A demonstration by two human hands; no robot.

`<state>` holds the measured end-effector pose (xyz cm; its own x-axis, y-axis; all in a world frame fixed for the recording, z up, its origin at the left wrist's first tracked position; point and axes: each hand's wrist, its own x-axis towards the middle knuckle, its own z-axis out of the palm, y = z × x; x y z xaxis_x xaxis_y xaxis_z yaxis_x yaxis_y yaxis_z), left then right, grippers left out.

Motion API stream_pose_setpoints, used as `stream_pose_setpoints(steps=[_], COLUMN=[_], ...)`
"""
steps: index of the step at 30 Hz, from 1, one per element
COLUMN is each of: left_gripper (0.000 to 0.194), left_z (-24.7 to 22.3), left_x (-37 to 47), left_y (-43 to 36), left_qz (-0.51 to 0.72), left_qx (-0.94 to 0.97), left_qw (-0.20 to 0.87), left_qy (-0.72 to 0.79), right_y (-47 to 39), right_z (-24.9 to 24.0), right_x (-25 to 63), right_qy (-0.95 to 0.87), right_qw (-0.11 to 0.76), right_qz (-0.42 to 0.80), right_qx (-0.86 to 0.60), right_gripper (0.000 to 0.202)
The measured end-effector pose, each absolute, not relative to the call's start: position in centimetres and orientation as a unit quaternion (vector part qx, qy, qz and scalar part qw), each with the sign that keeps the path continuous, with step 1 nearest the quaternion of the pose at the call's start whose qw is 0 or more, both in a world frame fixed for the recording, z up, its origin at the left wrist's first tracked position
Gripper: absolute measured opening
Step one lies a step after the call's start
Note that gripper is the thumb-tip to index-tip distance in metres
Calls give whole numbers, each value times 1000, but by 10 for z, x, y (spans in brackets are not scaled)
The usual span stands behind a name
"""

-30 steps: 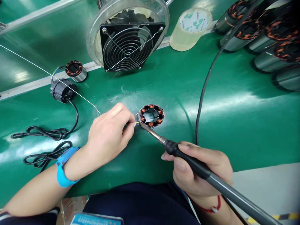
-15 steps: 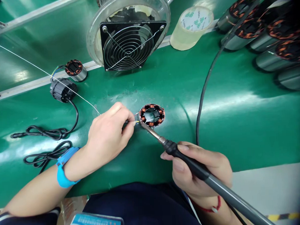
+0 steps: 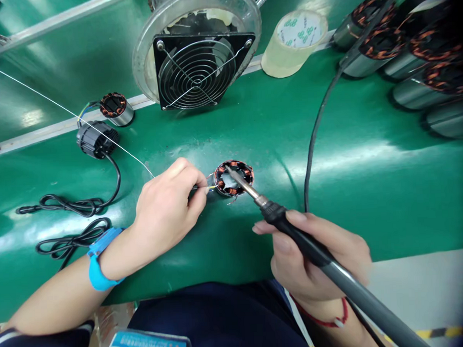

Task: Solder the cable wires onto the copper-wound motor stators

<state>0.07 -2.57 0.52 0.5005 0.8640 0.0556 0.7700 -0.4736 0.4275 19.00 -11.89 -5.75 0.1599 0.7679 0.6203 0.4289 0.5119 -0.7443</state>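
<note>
So the stator (image 3: 231,191) is sitting on the green bench (image 3: 389,197), open end up, pretty much right between my two hands, just past the left fingertips. You can see orange copper windings all the way around the ring, plus a thin loose wire end (image 3: 231,200) sticking out at the near edge.

Left hand (image 3: 171,207) is pinching some thin wires (image 3: 212,186), one of them yellow, thumb against fingers, right at the stator's left side. A white strand (image 3: 69,112) runs in from the far left and ends up behind that hand; can't tell if the fingers have hold of it too. Blue watch (image 3: 101,261) on that wrist.

Right hand (image 3: 344,245) has the iron (image 3: 309,247) in a pen-style grip around the black handle. The tip is over the stator's far-left rim, though I honestly can't tell if it's touching. Red bracelet (image 3: 330,321) on that side.

Around that: the fan (image 3: 197,83) behind the stator, the tape roll (image 3: 291,45) to its right, a bunch of other stators (image 3: 379,47) at far right. On the left there's a grey housing (image 3: 95,140) beside a smaller stator (image 3: 116,109), with two bundled black cords (image 3: 71,203) nearer me.
</note>
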Motion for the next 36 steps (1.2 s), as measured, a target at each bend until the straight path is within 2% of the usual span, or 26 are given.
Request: stream_pose_setpoints(steps=[6, 12, 16, 26, 32, 36], left_gripper=[11, 9, 8, 10, 11, 11], left_z=[7, 6, 6, 8, 17, 17], left_x=[1, 1, 2, 1, -3, -4], left_y=[-24, -25, -25, -22, -1, 7], left_qz=[135, 130, 134, 129, 135, 133], left_qx=[850, 846, 845, 840, 793, 758], left_qw=[176, 174, 170, 196, 329, 401], left_qy=[478, 486, 489, 489, 495, 497], right_y=[-91, -59, -54, -52, -48, -53], right_z=[-32, -13, -22, -42, -50, -49], right_x=[191, 194, 185, 172, 168, 166], right_qy=[-628, -714, -728, -723, -687, -699], right_qw=[537, 404, 367, 412, 448, 464], right_qz=[227, 218, 217, 196, 175, 152], right_qx=[-516, -528, -536, -519, -545, -522], right_gripper=[47, 39, 42, 42, 39, 46])
